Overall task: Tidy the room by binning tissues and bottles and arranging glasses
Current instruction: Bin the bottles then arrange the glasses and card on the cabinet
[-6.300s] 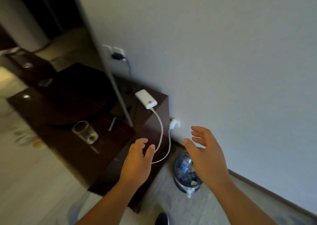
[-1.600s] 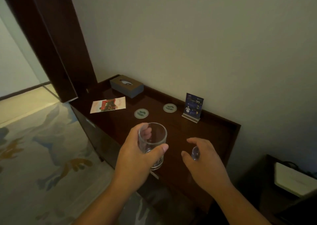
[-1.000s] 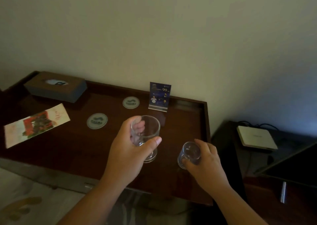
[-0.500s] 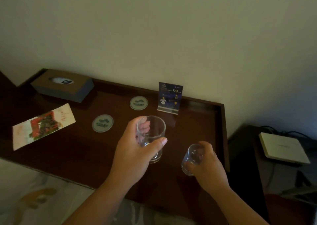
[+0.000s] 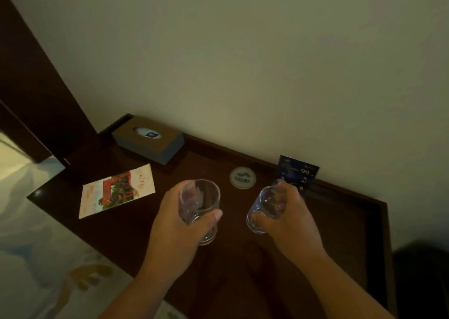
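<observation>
A dark wooden counter (image 5: 340, 233) runs along a pale wall. Nearer the person than the coaster (image 5: 243, 177), the left hand (image 5: 179, 224) has its fingers wrapped round the left glass (image 5: 201, 197) to the coaster's left. The right hand (image 5: 291, 224) grips the tilted right glass (image 5: 264, 204) to its right, probably the closer one.

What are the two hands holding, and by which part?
The left hand wraps the left glass around its side wall; the right hand holds the right glass likewise.
</observation>
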